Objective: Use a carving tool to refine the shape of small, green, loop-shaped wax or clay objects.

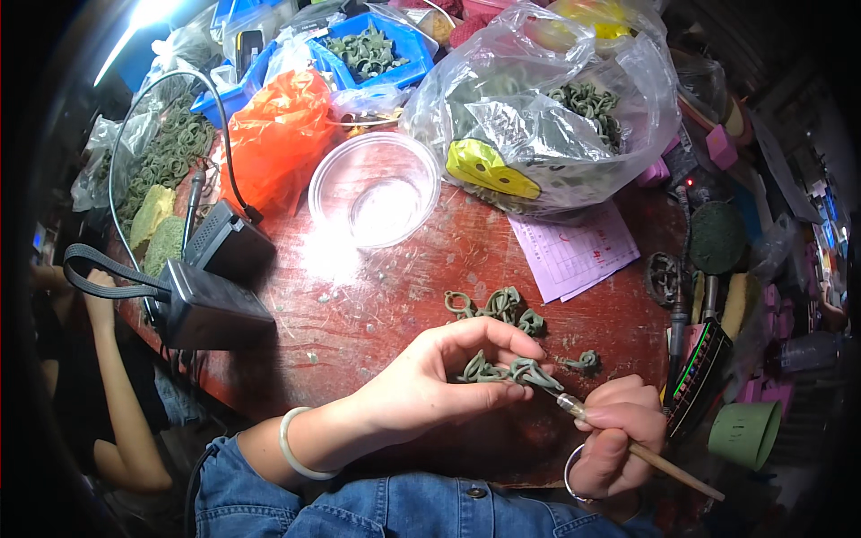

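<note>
Near the table's front edge, my left hand (429,375) has its fingers curled round a dull green, twisted, loop-shaped piece (531,371). Another green piece (482,368) shows between the same fingers. My right hand (625,433) pinches a thin tool with a pale wooden handle (674,470) and a metal collar. The tool's slender tip meets the first piece or lies right beside it; I cannot tell which. A small cluster of similar green pieces (504,306) lies just beyond my left fingers, and a single one (587,360) rests past the tool.
Beyond my hands stand a clear plastic bowl (328,184) and a large clear bag (502,125) with green pieces. Pink papers (583,251) lie under the bag's edge. Black boxes (220,309) and a cable stand left; a green cup (743,436) is right. Another person's arm (121,386) shows left.
</note>
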The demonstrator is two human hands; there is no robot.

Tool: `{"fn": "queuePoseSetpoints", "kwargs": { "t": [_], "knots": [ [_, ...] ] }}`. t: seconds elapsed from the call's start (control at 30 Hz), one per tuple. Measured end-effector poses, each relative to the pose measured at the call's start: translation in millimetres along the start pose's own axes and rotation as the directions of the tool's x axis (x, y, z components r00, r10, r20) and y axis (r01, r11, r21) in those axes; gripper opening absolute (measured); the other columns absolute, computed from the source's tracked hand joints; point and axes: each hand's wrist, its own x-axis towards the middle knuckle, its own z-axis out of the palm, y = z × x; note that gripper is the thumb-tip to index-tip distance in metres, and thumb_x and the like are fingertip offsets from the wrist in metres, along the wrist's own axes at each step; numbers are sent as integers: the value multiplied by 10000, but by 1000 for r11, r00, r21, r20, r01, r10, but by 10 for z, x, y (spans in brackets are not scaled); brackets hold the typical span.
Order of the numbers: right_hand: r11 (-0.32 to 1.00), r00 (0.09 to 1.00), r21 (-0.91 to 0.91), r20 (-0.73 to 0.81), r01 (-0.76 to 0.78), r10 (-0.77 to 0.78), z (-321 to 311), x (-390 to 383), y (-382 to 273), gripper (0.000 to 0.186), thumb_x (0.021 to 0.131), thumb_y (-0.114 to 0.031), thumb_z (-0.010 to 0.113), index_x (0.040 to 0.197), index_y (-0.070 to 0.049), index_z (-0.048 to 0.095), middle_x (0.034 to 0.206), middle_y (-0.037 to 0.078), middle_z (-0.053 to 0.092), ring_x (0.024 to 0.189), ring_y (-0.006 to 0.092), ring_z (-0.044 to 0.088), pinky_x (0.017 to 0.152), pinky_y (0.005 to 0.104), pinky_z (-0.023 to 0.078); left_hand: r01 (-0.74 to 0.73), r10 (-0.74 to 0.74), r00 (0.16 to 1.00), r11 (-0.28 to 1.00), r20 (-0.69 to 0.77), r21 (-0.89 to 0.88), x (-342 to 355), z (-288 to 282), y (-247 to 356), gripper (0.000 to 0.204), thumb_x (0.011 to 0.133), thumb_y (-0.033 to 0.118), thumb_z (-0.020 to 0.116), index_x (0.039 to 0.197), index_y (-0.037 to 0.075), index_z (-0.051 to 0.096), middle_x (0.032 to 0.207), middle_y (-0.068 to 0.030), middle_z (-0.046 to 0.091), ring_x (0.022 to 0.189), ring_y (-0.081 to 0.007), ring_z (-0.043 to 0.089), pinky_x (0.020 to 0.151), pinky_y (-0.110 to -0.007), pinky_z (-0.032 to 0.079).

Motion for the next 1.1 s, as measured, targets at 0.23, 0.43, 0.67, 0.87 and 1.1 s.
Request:
{"fn": "queuePoseSetpoints", "kwargs": {
  "t": [0.23, 0.43, 0.67, 0.87, 1.1],
  "knots": [
    [998, 991, 58, 135, 6, -14, -84, 7, 20, 156, 940, -116, 551, 996, 30, 544, 787, 100, 565, 611, 196, 567, 568, 294, 474, 24, -19, 999, 993, 48, -116, 2, -25, -19, 358, 880, -71, 573, 1229, -13, 520, 1094, -94, 615, 1051, -152, 597, 962, -289, 478],
    [998, 984, 62, 180, -26, 14, -93, 14, 11, 144, 937, -95, 560, 999, 35, 549, 787, 104, 572, 614, 198, 573, 575, 299, 488, -11, 14, 999, 998, 40, -69, 6, -20, -26, 321, 869, -85, 589, 1176, -11, 536, 1165, -154, 622, 1117, -198, 586, 948, -308, 490],
    [991, 978, 110, 202, -72, 48, -129, 27, -3, 131, 945, -90, 545, 1002, 28, 548, 785, 104, 575, 633, 203, 583, 589, 300, 494, -28, 28, 999, 999, 40, 18, 9, -9, -4, 332, 858, -95, 595, 1174, -11, 539, 1157, -144, 626, 1127, -202, 583, 952, -312, 486],
    [990, 972, 114, 229, -80, 52, -111, 43, -9, 131, 946, -90, 546, 1008, 26, 542, 793, 103, 578, 641, 203, 591, 602, 296, 498, 26, -26, 999, 999, 18, -23, -2, -15, 8, 331, 857, -100, 594, 1171, -9, 540, 1156, -147, 625, 1127, -205, 583, 953, -316, 489],
    [983, 975, 155, 213, -102, 68, -105, 38, -1, 149, 950, -110, 550, 1010, 26, 545, 783, 109, 583, 636, 200, 592, 595, 290, 496, 116, -118, 992, 992, -36, -42, 2, -4, 30, 330, 858, -109, 586, 1170, -11, 540, 1152, -159, 624, 1111, -213, 594, 946, -322, 498]
  ]
}}
